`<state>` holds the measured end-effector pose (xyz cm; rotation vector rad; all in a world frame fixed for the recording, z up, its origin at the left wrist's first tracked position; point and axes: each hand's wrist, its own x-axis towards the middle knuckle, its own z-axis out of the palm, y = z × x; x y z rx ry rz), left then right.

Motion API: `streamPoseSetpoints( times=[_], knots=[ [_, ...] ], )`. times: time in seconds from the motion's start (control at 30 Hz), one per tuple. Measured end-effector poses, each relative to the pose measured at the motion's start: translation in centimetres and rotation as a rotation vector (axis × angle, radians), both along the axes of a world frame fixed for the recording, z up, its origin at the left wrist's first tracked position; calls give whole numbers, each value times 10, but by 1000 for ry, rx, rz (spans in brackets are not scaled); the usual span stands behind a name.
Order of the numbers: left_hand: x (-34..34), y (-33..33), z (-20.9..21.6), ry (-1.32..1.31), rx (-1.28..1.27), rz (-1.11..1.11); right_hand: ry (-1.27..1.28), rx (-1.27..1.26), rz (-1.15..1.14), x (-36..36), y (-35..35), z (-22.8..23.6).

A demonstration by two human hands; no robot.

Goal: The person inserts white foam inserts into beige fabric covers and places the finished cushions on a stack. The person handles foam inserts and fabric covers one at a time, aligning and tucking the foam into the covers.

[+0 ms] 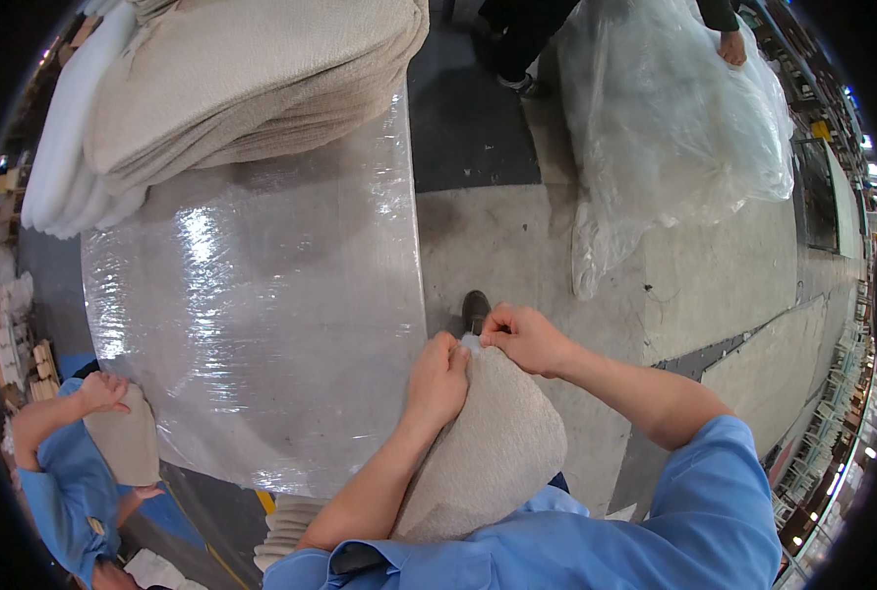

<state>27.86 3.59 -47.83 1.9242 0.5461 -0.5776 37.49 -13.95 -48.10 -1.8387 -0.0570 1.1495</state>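
Left of the left hand (pixel 440 382), the film-covered table (pixel 291 324) leaves room; beige covers (pixel 252 84) (white padding (pixel 75 167) too, seemingly) block its far end.

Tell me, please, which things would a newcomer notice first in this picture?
Probably the glossy, film-covered table at left, with a thick pile of beige pieces at its far end. Next may come the big heap of clear plastic at upper right, beside a co-worker's hand. At lower centre, the left hand and right hand meet at the tip of a beige fabric piece.
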Motion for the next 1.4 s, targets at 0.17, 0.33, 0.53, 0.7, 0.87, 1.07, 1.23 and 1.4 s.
streamPoseSetpoints(
  times=[0.17,0.33,0.53,0.7,0.87,1.07,1.23,1.4],
  knots=[
    [-1,-3,-1,-49,25,33,167,39,-26,6,-1,-7],
    [-21,-22,24,-453,138,53,292,127,66,18,-18,30],
    [-33,-26,43,-761,319,-9,328,81,331,28,-27,50],
    [-42,-27,43,-836,376,-15,268,85,382,33,-30,61],
    [-44,-28,45,-868,374,-60,221,50,459,31,-28,66],
    [-44,-28,44,-849,362,-31,170,269,199,8,-34,56],
    [-44,-29,43,-848,342,-69,218,155,230,10,-46,57],
    [-44,-28,43,-843,330,-72,214,126,355,19,-41,63]
  ],
)
